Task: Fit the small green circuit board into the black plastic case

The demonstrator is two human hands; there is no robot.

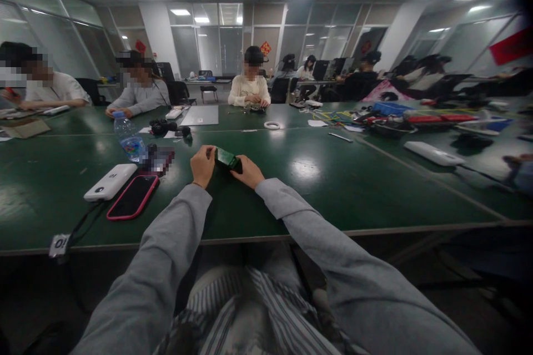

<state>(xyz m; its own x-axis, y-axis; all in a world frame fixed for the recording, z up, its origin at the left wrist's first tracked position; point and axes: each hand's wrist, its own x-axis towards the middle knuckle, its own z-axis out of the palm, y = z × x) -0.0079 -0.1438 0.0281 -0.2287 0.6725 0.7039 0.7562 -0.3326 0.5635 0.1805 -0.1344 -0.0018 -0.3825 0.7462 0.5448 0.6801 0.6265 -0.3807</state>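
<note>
Two devices left of hands, bottle beyond.

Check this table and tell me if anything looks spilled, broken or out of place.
Nothing stands out. Both hands, left and right, hold a small green board over the green table. The pink-cased phone, white power bank and water bottle lie tidy.
</note>
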